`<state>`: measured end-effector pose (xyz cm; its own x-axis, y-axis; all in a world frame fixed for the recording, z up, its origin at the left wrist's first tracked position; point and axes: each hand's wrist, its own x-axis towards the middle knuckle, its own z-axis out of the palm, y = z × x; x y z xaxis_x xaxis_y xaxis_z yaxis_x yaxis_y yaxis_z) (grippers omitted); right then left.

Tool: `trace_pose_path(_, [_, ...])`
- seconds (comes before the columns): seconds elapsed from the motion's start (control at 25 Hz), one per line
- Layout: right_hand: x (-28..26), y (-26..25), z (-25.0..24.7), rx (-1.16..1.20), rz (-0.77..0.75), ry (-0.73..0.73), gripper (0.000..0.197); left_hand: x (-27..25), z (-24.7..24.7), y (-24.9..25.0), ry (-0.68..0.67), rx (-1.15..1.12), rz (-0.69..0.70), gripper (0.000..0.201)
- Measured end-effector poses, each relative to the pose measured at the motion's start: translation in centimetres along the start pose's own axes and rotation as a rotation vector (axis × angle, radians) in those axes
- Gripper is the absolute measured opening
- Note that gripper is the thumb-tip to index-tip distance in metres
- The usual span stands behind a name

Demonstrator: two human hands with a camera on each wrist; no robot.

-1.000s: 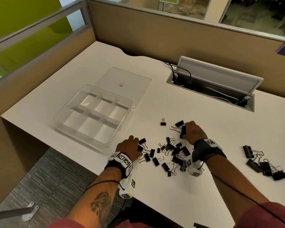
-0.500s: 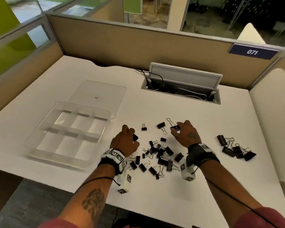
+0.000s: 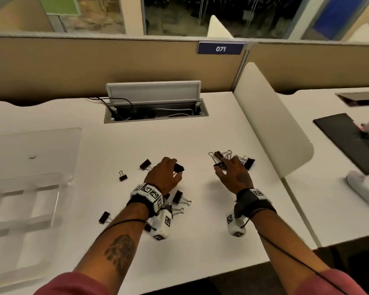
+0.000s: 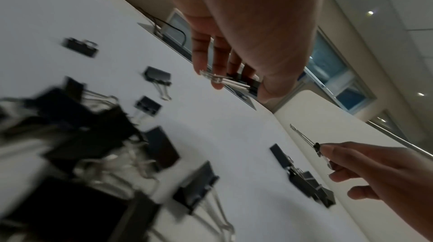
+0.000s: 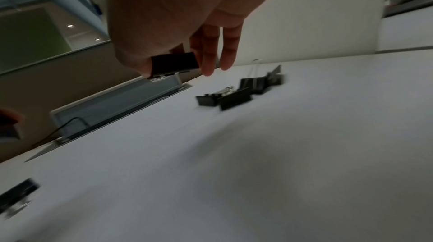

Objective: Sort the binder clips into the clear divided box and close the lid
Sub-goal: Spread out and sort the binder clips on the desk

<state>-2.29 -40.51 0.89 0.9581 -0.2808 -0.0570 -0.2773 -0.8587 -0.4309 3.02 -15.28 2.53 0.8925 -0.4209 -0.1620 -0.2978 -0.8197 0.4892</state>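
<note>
The clear divided box (image 3: 24, 209) stands at the desk's left, its lid (image 3: 36, 150) lying open and flat behind it. Black binder clips lie scattered mid-desk, among them one (image 3: 145, 165) beside my left hand (image 3: 175, 171). This hand pinches a black clip (image 3: 178, 167), whose silver handles (image 4: 225, 80) show in the left wrist view. My right hand (image 3: 222, 167) holds another black clip (image 5: 174, 63) between thumb and fingers, just above the desk. It hovers right by a group of larger clips (image 3: 246, 161) (image 5: 234, 98).
An open cable tray (image 3: 156, 109) with wires is sunk into the desk at the back. A white divider panel (image 3: 271, 124) bounds the right side, close to the larger clips. A black mat (image 3: 347, 141) lies on the neighbouring desk.
Both hands have left the middle pile and moved right, each carrying a clip. The right hand now reaches the larger clips at the right. The view has swung right.
</note>
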Motion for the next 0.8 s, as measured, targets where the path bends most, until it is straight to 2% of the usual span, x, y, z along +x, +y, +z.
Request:
trace_pose_path(0.16, [0.7,4.4,-2.0,-0.036,0.052,0.086,0.050,3.2,2.3,5.0,-0.051,-0.006,0.053,0.050])
trace_pose_path(0.36, [3.5,9.1,-4.4,0.002,0.075,0.111,0.044,7.5,5.1,10.1,-0.104,0.014,0.132,0.055])
trace_pose_path(0.56, [6.4,12.0,-4.5,0.031,0.097,0.032,0.043,11.4,7.1,13.8,-0.120,0.054,0.140,0.041])
trace_pose_path(0.8, [8.5,13.6,-3.2,0.039,0.100,-0.070,0.042,14.3,8.1,15.7,-0.179,0.136,0.121,0.049])
